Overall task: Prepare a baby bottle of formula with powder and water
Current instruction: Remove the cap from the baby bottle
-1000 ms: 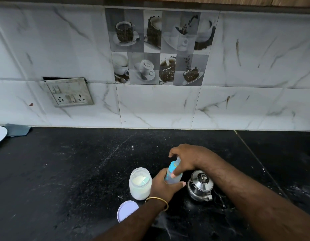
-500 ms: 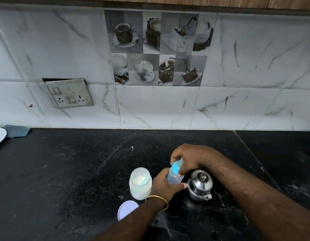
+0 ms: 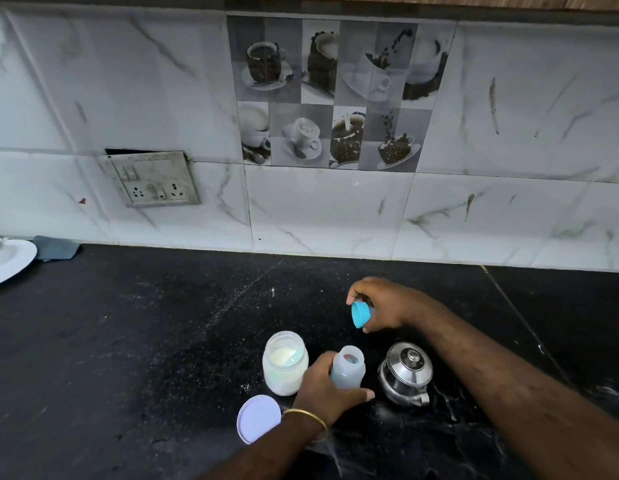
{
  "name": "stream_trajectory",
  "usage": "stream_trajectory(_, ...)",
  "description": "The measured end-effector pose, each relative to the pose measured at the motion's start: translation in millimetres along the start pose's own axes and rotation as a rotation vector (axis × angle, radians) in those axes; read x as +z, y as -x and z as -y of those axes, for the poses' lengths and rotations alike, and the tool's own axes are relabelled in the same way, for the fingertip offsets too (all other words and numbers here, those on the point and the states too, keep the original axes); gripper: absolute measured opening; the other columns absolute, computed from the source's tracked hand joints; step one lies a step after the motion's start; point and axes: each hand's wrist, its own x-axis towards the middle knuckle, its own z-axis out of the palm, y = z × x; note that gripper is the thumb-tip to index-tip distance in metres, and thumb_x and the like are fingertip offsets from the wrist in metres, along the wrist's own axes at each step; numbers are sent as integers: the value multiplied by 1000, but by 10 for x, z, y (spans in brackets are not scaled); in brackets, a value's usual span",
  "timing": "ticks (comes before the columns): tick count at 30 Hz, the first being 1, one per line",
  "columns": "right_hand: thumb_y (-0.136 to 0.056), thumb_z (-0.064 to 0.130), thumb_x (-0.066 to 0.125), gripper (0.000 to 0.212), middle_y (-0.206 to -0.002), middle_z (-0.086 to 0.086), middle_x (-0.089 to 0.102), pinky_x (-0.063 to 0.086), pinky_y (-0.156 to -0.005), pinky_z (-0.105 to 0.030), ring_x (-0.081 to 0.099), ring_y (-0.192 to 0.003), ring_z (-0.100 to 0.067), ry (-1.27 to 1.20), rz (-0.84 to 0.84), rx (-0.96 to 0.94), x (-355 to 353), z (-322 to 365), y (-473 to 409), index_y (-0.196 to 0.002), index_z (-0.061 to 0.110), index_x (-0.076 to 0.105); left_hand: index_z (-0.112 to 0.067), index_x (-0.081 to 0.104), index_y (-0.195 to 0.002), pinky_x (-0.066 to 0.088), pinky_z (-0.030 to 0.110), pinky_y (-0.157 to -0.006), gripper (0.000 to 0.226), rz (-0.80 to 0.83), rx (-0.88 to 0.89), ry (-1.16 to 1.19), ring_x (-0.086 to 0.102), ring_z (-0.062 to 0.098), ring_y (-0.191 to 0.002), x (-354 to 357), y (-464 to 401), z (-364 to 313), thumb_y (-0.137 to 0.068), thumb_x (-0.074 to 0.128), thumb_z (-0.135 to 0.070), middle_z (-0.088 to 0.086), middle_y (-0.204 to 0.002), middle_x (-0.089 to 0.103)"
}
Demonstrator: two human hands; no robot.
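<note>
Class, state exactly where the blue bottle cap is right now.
In the head view, the blue cap is pinched in the right hand, lifted off and behind the open baby bottle, which the left hand grips.

Counter (image 3: 128, 341): black stone, pale speckling and white dust across the middle, a seam running from 1 o'clock toward 4 o'clock.

Resting on it:
- Jar (image 3: 285, 368), open, white powder inside, just below centre.
- Lid (image 3: 259, 418), round, pale, lying flat at 7 o'clock of the jar, close beside it.
- Bottle (image 3: 349, 370), clear, uncapped, upright, just at 3 o'clock of the jar.
- Kettle (image 3: 405, 374), small, steel, lidded, at 3 o'clock of the bottle, near it.
- Plate (image 3: 8, 261), white, at the far 9 o'clock edge, cut off by the frame.
- Cloth (image 3: 57, 248), grey, at 2 o'clock of the plate, against the wall.
</note>
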Motion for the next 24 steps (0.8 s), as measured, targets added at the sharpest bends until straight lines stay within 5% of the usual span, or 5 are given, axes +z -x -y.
stream_trajectory(7,-73,14,80,60,-134,5,56,48,-98,-35,55,-120,-19,183,107,-13,611,-225,-331,-128,30,61,-28,63,-91,52,16,-73,55,-36,23,18,62,0,-79,-67,167,27,-47,93,-43,-9,-88,70)
stream_trajectory(13,-77,18,70,45,-126,7,57,49,-87,-34,59,-113,-19,274,116,-104,901,-277,-478,-117,37,59,-29,66,-95,56,28,-81,50,-66,76,62,66,6,-88,-89,235,-62,-55,92,-40,-3,-97,73)
stream_trajectory(19,-80,26,62,26,-113,10,58,45,-74,-31,61,-101,-18,266,91,-122,1060,-347,-529,-103,37,56,-36,64,-103,45,12,-86,57,-143,193,-5,58,-1,-104,-135,297,-83,-54,90,-50,-10,-109,60)
stream_trajectory(24,-76,26,69,42,-118,12,58,46,-74,-31,62,-108,-18,270,74,-111,1112,-374,-545,-112,40,52,-40,61,-101,46,14,-78,48,-202,241,76,59,-3,-94,-353,319,-265,-62,85,-52,-9,-105,59)
